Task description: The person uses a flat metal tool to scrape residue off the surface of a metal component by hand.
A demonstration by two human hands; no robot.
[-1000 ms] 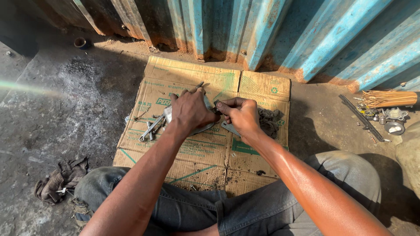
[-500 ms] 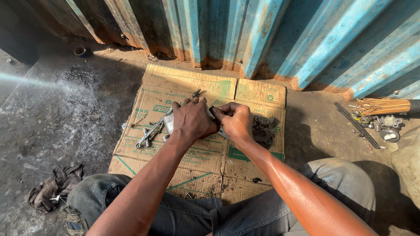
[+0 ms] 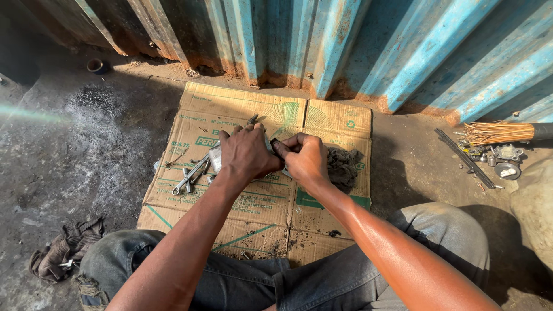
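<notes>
Your left hand (image 3: pixel 246 152) clamps a metal part (image 3: pixel 215 157) on the cardboard (image 3: pixel 259 207); your right hand (image 3: pixel 305 158) pinches a dark tool (image 3: pixel 276 144).

cardboard sheet (image 3: pixel 253 213): matt, creased | spanners (image 3: pixel 190 178): shiny metal | rag (image 3: pixel 344 167): cloth

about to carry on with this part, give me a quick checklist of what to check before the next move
1. Left hand on the metal part: ok, it covers it.
2. Right hand pinching a small dark piece: ok, fingertips closed on it.
3. What the piece is: cannot tell.
4. Wrenches beside the left hand on the cardboard: ok.
5. Rag beside the right hand: ok.
6. Loose bits at the cardboard's near edge: not ok, scattered.
</notes>
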